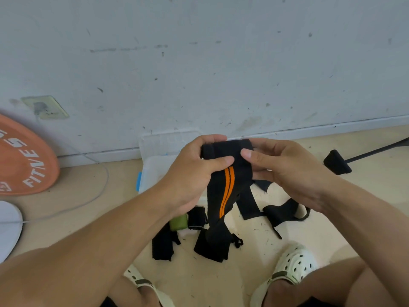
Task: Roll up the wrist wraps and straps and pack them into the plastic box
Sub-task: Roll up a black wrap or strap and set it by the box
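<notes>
Above the box (155, 167), wrap (223, 196) top end pinched in both hands: left (194, 171), right (285, 171), thumbs in front.

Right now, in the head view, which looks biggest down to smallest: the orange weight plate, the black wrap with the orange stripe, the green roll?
1. Orange weight plate, though cut off by the frame edge.
2. Black wrap with the orange stripe, held by the left hand and the right hand; nearer the camera, so its true size is unsure.
3. Green roll, partly hidden.

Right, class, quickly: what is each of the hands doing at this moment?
Left hand: grips the top of the black wrist wrap with orange stripes.
Right hand: pinches the same wrap's top edge.
</notes>
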A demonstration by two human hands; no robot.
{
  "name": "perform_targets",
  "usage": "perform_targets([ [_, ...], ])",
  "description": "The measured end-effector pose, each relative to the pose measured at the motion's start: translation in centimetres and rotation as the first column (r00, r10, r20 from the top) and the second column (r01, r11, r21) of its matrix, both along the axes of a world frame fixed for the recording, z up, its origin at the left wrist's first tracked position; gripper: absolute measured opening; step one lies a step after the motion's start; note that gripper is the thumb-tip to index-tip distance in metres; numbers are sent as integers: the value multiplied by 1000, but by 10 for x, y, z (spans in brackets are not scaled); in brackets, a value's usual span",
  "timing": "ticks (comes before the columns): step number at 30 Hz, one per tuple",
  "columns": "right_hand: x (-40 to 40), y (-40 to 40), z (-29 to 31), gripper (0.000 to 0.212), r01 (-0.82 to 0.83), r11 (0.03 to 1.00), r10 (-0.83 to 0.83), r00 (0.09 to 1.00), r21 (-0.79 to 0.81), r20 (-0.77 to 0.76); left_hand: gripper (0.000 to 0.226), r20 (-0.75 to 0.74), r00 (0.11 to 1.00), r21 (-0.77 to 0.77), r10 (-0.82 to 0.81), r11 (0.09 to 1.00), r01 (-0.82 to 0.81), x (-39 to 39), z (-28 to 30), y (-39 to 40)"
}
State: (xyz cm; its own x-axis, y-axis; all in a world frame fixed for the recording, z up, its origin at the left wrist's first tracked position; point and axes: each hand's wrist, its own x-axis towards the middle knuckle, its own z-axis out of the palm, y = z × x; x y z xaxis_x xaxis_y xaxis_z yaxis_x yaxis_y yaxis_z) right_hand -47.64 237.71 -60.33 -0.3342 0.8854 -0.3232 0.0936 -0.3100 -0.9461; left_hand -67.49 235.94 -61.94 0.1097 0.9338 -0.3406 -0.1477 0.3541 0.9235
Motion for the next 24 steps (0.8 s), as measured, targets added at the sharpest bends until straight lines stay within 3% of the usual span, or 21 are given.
perform_targets([
  [4, -2, -3, -1, 28, -84, 995, 82, 996, 61, 34, 44, 3, 1000, 9, -16, 1000, 16, 0, -2, -2],
  [7, -4, -8, -12, 31, -173, 953, 85, 941, 249, 328, 40, -34, 999, 14, -22, 1000, 23, 1, -5, -5],
  [10, -9, -10, -22, 50, -299, 933, 164, 847, 198, 505, 32, -150, 988, 52, -40, 997, 48, 3, -10, -9],
  [12, -9, -10, -27, 57, -296, 938, 171, 850, 183, 498, 30, -184, 982, 63, -51, 996, 63, 4, -12, -9],
  [15, -8, -10, -25, 30, -148, 957, 56, 939, 250, 338, 33, -139, 990, 50, -39, 998, 47, 4, -11, -6],
  [17, -10, -10, -20, 23, -23, 964, -38, 975, 266, 221, 42, -105, 994, 39, -21, 999, 26, 4, -10, -4],
  [21, -5, -5, -13, 29, 6, 918, -85, 980, 397, 181, 59, 35, 999, -29, -26, 999, 27, 8, -4, -2],
  [24, -4, -5, -15, 35, 40, 905, -107, 985, 424, 136, 59, 86, 995, -76, -43, 996, 50, 9, 1, -2],
])
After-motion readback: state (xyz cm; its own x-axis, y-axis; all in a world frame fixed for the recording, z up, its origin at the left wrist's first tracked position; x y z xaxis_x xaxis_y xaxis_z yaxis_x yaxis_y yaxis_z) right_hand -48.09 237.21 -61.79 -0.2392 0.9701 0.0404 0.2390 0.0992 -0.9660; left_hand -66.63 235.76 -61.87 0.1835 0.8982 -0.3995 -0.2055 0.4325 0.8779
